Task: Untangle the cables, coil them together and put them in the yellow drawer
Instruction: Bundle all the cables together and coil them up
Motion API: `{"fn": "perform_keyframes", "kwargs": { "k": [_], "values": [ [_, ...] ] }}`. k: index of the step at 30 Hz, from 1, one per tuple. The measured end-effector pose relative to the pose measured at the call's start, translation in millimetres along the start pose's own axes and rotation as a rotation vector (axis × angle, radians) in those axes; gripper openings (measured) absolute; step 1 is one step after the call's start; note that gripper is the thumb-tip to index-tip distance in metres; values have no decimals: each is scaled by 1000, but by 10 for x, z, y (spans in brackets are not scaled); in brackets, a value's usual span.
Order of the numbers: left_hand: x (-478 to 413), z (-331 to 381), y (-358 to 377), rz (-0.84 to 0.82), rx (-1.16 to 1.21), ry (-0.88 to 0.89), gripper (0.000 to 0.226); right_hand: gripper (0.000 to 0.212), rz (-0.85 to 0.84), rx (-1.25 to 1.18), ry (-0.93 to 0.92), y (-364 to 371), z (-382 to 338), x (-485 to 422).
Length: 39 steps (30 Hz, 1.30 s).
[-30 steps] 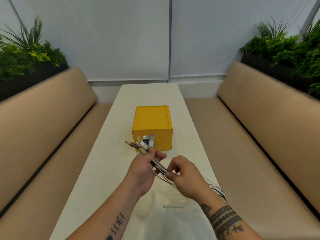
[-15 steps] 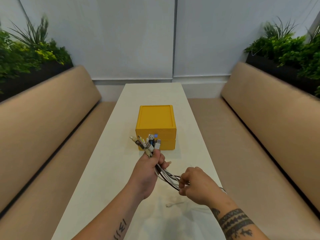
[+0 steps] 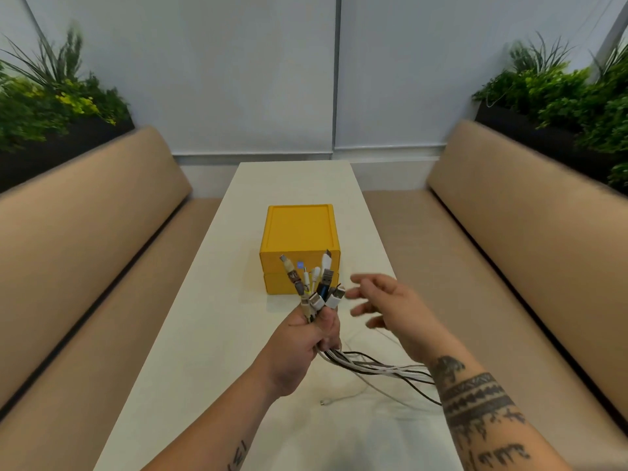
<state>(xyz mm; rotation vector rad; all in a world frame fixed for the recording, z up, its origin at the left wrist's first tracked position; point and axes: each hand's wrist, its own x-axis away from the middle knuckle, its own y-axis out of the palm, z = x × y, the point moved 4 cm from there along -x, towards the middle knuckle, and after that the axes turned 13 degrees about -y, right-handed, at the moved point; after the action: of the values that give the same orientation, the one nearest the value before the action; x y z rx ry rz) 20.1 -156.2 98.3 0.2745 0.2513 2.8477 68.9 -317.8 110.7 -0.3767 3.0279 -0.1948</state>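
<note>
My left hand [image 3: 306, 348] grips a bundle of cables [image 3: 373, 367] near their plug ends. Several connectors fan upward above its fist, in front of the yellow drawer box [image 3: 299, 232]. The white and dark cords trail from under the fist to the right and pass beneath my right forearm. My right hand [image 3: 390, 304] hovers just right of the plugs with fingers spread, holding nothing. One loose white cable end [image 3: 326, 401] lies on the table below. Both drawers of the box look closed.
The long white table [image 3: 210, 334] runs away from me between two tan benches [image 3: 85, 249] [image 3: 526, 232]. Planters with green plants [image 3: 51, 107] stand behind both backrests. The box sits mid-table, directly beyond my hands.
My right hand has let go of the cords and risen, fingers spread, beside the plugs. My left hand has lifted the bundle more upright.
</note>
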Motion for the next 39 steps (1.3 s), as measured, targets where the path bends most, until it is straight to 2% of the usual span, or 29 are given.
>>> {"fn": "perform_keyframes", "kwargs": {
  "k": [3, 6, 9, 12, 18, 24, 27, 32, 35, 39],
  "values": [
    [23, -5, 40, -21, -61, -34, 26, 25, 60, -258, -27, 131, -202, -98],
    [58, 1, 71, -71, -113, -50, 28, 19, 104, -314, -90, 232, -314, -169],
    [82, 12, 38, -78, -147, -59, 33, 12, 143, -235, -217, 238, -417, -207],
    [72, -8, -42, -58, -99, -68, 32, 11, 87, -107, -294, 232, -455, -231],
    [33, -72, -60, -88, -86, -89, 24, 7, -111, -25, -197, 242, -397, -263],
    [15, -97, -45, -56, -90, -138, 24, 47, -205, 121, -148, 205, -449, -237],
    [-8, -96, -19, -55, -102, -161, 20, 34, -142, 172, -206, 221, -567, -283],
    [-40, -69, 31, -58, -148, -186, 21, 19, -240, 395, -289, 425, -785, -350],
    [-53, -22, 1, -54, -132, -166, 19, 7, -234, 375, -306, 440, -804, -374],
    [-45, -37, -8, -81, -111, -152, 19, 7, -370, 320, -245, 482, -753, -334]
  ]
}}
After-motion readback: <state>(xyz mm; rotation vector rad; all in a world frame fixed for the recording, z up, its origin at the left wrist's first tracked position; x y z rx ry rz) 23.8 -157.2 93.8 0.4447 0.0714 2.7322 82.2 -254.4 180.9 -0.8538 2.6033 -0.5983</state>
